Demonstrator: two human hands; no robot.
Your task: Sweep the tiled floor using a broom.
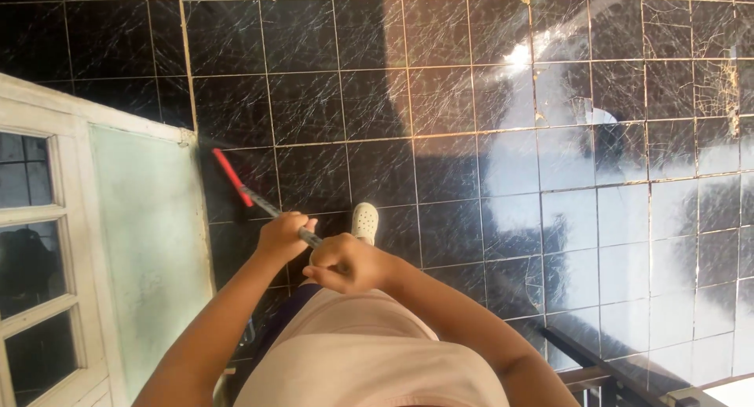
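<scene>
Head camera, looking straight down: both hands grip one long grey handle (271,210) that slants up and to the left across the body. The left hand (281,236) is clenched around the shaft farther along it, toward the tool's head. The right hand (345,262) is clenched around the near end, just beside the left, close above the person's pale shirt (369,352). At the far end of the handle sits a narrow red head (231,177), resting low on the floor just beside the edge of a white door frame (47,218) with glass panes and a frosted pale green panel. The floor is black marbled tile (440,100) with thin light grout lines; bright sunlit patches and glare spread over its right half. One white perforated clog (364,221) shows just beyond the hands, toe pointing up the frame.
</scene>
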